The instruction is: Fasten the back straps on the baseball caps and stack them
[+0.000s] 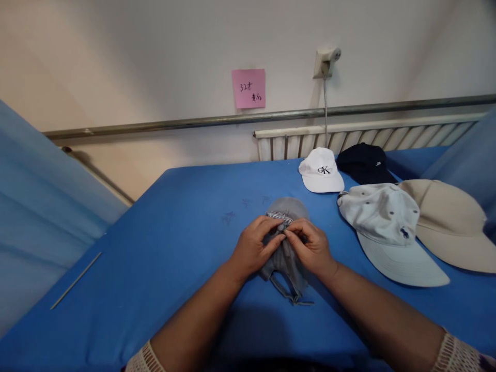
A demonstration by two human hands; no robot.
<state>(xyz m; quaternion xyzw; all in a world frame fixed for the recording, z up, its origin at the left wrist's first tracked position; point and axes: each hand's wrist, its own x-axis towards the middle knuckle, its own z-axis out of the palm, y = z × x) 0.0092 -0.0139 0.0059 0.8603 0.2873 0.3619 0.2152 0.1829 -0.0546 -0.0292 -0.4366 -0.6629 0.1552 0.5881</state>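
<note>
A grey baseball cap (289,207) with white lettering lies on the blue-covered table, its brim toward the wall and its strap toward me. My left hand (256,245) pinches the crown's fabric from the left, thumb and fingers closed. From the right, my right hand (311,245) pinches the same crown close beside it, the two thumb tips almost meeting at the top. Both hands cover part of the lettering and the crown's sides. The back opening and the loose strap end show below them.
To the right sit a white cap (321,170), a black cap (364,161), a pale grey cap (382,217) and a beige cap (445,212). A thin stick (75,281) lies at the left. Behind are a metal rail (201,122), a radiator (302,145) and blue curtains (42,217).
</note>
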